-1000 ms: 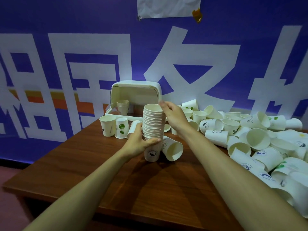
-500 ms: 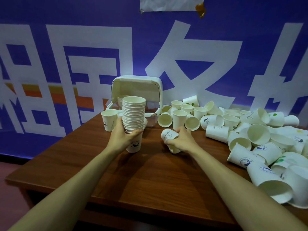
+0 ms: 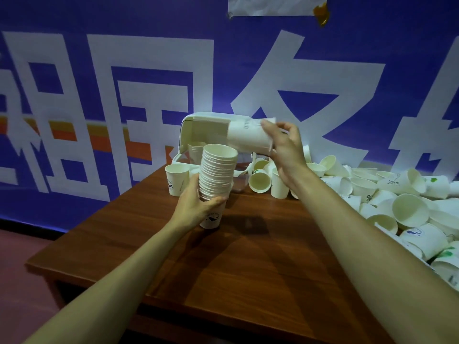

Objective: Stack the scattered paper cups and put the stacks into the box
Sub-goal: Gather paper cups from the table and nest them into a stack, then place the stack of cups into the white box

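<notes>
1. Open: bare counter (image 3: 236, 264), nearward of all fingers and beneath the right hand (image 3: 285, 150), free to the near edge.
2. Open: air between the cup (image 3: 246, 137) in the right fingers and the mouth of the stack (image 3: 218, 175) in the left hand (image 3: 196, 207).
3. Blocked, just left of the left fingers: single cup (image 3: 176, 180), upright.
4. Blocked, beyond both hands' fingers: box (image 3: 185, 135), lid raised, short stack (image 3: 195, 151) inside.
5. Blocked, right of the right fingers: heap of cups (image 3: 397, 199), reaching toward the box's corner.
6. Blocked, farthest back: wall banner (image 3: 99, 95).

Wht cup stack (image 3: 217, 177) upright, single cup (image 3: 248, 137) sideways abv, open box (image 3: 206, 130) bhd
</notes>
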### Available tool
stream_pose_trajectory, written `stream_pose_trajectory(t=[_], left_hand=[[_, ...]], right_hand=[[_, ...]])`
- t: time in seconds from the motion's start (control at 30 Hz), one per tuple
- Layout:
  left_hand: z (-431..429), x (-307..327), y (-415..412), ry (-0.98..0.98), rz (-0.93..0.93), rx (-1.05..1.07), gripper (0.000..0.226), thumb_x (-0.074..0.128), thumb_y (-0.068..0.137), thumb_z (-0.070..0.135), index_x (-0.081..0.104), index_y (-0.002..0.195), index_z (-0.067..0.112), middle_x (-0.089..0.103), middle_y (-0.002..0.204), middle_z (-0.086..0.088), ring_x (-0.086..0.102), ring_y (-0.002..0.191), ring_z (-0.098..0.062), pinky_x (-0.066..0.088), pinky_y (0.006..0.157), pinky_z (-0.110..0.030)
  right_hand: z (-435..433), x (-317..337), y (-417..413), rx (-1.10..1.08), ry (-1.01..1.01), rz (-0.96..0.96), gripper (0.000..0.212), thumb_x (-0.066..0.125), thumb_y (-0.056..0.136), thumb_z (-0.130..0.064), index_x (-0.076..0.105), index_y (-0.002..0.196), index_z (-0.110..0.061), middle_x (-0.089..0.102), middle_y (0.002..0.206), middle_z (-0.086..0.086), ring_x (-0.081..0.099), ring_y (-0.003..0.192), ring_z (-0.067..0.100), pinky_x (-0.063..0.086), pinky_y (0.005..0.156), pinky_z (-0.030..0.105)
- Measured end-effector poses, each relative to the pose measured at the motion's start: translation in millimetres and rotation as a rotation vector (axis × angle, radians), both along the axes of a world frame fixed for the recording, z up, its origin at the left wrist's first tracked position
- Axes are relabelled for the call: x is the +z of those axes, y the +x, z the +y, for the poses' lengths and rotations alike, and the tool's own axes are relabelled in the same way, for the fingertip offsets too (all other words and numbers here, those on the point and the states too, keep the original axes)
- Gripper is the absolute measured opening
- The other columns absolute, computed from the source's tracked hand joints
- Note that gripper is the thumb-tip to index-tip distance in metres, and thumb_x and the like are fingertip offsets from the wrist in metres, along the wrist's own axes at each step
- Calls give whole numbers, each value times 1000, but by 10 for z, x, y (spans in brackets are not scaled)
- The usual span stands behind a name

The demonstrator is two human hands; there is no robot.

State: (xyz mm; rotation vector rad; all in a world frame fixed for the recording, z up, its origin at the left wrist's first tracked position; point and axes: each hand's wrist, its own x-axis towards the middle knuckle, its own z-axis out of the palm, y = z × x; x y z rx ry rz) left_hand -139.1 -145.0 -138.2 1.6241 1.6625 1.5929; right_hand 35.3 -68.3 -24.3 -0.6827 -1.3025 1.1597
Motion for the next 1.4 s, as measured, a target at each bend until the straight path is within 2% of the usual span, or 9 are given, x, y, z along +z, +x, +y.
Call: stream_pose_trajectory(t=[0.2,0.3,0.47,0.67,0.77,1.03,1.2,1.3,1.4], left_hand=[[-12,53,108,34,89,-47,67,83,69,31,49,127,28,58,110,16,56,103,1,46,87,-22],[-4,55,143,27,62,-75,64,81,72,32,49,128,28,58,108,20,54,98,9,44,77,-11],[46,23,148,12,4,-67,61,76,77,34,48,131,25,58,110,17,54,97,6,43,76,-12],[117,-48,229,3,-72,-62,67,73,78,39,45,136,20,57,119,11,55,106,-4,45,78,-14],[138,-87,369,-10,-125,-86,67,74,75,41,44,131,20,58,117,14,57,104,-1,48,80,-15],[91,-1,548,-26,-85,-127,54,70,84,26,38,126,21,51,112,13,50,96,6,42,77,-10],[50,8,626,-33,-63,-104,73,80,71,39,43,129,13,59,117,3,58,106,-11,51,91,-33],[30,29,706,-8,-28,-92,68,80,73,31,46,129,15,59,111,8,57,98,-1,50,84,-21],[19,94,715,-2,-18,-152,47,73,81,26,50,122,25,59,103,19,58,96,5,50,73,-10]], right_hand=[[-71,169,-155,-129,391,-684,47,74,77,-45,61,117,-23,58,120,-6,52,105,10,47,84,27],[-46,85,-207,-86,389,-802,52,70,80,-49,59,123,-23,55,127,-5,49,108,10,42,83,27],[7,-149,-270,34,411,-903,51,39,95,-56,50,136,-26,44,145,1,42,131,18,35,101,32],[-21,-106,-135,157,219,-741,62,19,98,-59,28,149,-26,33,154,1,35,136,18,26,112,41],[-46,-175,95,-23,213,-657,53,31,100,-49,38,143,-18,44,145,2,43,129,15,33,98,27],[-24,-543,1109,-141,90,-974,41,59,92,-36,54,128,-17,59,123,0,53,106,10,41,87,24],[-193,-669,1085,16,68,-899,54,65,89,-37,47,135,-16,54,127,4,54,110,12,50,96,35],[-270,-662,764,142,80,-779,64,64,89,-37,35,142,-15,48,134,2,52,114,13,51,95,38],[-212,-662,447,160,37,-583,55,70,86,-26,38,129,-16,55,125,5,60,102,16,56,84,41]])
